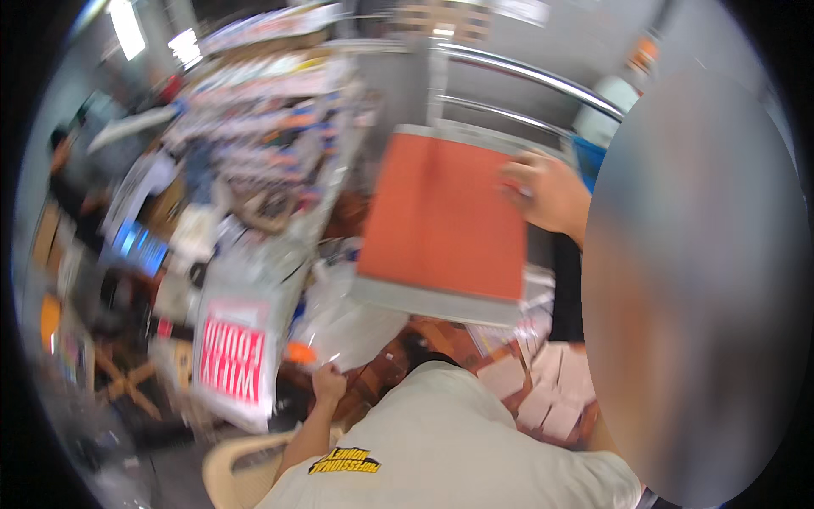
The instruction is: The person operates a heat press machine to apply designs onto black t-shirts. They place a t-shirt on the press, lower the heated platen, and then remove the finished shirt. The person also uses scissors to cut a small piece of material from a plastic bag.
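My right hand (547,191) reaches over the right edge of a flat red-orange surface (445,216) on a grey platform cart. Its fingers are curled, and a small pale and reddish thing shows at their tips, too blurred to name. My left hand (329,384) is low at my left side, closed like a fist, with nothing visible in it. It is just below a clear plastic bag (352,314) and a small orange thing (300,352).
The cart's metal handle (534,75) rises at the far end. Left stands a shelf stacked with packages (263,110), with a white and red printed bag (233,348) nearer me. Several pale pink packets (555,386) lie on the floor right. A blurred oval hides the far right. A beige chair (229,475) is lower left.
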`<state>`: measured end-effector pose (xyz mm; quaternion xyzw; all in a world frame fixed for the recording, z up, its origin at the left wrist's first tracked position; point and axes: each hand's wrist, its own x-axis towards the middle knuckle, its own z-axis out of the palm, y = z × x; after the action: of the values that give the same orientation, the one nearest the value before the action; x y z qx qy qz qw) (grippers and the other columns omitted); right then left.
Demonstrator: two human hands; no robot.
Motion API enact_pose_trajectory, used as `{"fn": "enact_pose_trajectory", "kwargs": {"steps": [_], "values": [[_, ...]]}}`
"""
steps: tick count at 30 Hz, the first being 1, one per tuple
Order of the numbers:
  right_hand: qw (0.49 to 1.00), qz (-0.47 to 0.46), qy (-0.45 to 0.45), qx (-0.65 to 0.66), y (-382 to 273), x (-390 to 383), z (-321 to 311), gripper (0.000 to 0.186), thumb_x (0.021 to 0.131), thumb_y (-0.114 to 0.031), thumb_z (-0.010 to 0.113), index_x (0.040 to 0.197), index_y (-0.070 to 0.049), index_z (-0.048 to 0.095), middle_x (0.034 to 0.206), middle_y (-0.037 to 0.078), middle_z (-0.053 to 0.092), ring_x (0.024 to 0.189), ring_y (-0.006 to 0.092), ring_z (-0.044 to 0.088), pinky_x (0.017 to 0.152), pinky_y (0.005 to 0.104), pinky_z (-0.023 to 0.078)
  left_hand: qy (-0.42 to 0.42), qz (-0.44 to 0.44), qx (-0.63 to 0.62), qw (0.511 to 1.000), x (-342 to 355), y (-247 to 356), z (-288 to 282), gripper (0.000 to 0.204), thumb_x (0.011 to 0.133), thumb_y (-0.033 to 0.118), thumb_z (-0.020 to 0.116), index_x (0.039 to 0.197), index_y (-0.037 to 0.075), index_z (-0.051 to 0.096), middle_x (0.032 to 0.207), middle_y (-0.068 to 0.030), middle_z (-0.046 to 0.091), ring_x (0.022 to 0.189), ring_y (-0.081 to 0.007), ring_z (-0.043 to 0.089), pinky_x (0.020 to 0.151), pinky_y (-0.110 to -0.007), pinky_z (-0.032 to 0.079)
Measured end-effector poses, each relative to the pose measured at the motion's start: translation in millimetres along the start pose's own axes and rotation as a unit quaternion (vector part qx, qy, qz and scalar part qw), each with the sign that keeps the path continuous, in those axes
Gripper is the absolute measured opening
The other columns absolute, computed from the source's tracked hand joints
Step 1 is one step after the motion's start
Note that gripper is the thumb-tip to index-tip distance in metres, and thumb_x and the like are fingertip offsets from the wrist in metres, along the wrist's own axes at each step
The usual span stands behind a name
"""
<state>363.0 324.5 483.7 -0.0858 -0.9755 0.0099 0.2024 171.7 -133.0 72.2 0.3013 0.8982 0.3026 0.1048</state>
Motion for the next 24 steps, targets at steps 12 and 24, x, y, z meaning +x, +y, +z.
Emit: {"fn": "enact_pose_trajectory", "kwargs": {"steps": [12,24], "values": [[0.870,-0.367,-0.038,0.329,-189,90,12,0.013,0.081,-0.002,0.074,0.093,-0.003,0.072,0.095,0.014,0.072,0.091,0.0312,0.070,0.080,0.0401,0.057,0.148,-0.278,0.006,0.949,-127,-65,-158,0.026,0.095,0.025,0.059,0.110,0.011,0.075,0.111,-0.0165,0.073,0.103,-0.0334,0.069,0.091,-0.043,0.055],[0.010,-0.323,-0.509,0.798,-215,20,-66,0.023,0.102,-0.017,0.060,0.104,0.006,0.061,0.108,0.020,0.060,0.087,0.0211,0.059,0.079,0.0308,0.049,0.139,-0.230,0.353,0.896,-59,88,-423,0.031,0.087,0.019,0.062,0.114,0.006,0.071,0.109,-0.0178,0.071,0.107,-0.0350,0.067,0.091,-0.047,0.053]]}}
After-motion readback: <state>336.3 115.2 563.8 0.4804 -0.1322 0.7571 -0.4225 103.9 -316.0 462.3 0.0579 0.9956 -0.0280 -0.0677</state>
